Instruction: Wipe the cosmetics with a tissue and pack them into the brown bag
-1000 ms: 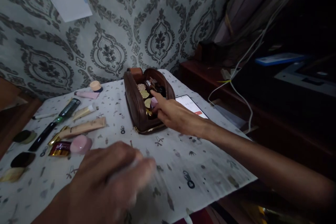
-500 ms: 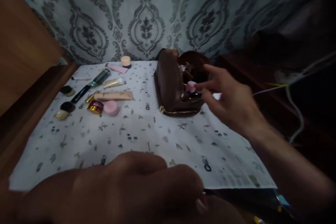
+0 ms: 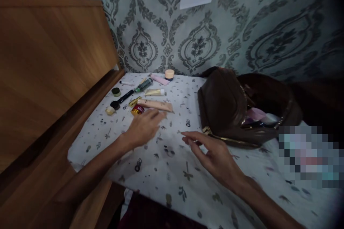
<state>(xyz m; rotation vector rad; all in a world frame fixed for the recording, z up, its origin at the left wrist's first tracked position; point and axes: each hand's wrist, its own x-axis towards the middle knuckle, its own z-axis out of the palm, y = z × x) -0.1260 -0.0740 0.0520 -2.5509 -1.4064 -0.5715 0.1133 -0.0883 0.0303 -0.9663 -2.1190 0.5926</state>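
My left hand [image 3: 143, 127] is palm down over the left part of the cloth, fingers stretched to the right and partly hidden. It touches or nearly touches a red and gold jar [image 3: 137, 110] and covers the spot beside it. Just beyond lies a peach tube [image 3: 156, 105]. My right hand [image 3: 212, 152] hovers over the cloth, thumb and fingers apart, holding nothing visible. To its upper right sits a brown zip bag [image 3: 223, 100], unzipped, with pink and white items [image 3: 256, 114] inside.
Behind lie a cream tube [image 3: 154, 92], a pink tube [image 3: 159, 79], a round brush [image 3: 143, 85] and a peach-lidded jar [image 3: 169, 75]. Small pots [image 3: 116, 92] stand at left. A wooden panel [image 3: 53, 50] borders the left; a patterned wall [image 3: 199, 43] stands behind. A blurred patch [image 3: 311, 157] is at right.
The view has shifted. My right hand has left the bag's opening and moved left over the cloth. My left hand has gone from the foreground to the cosmetics; the pink round jar is now out of sight.
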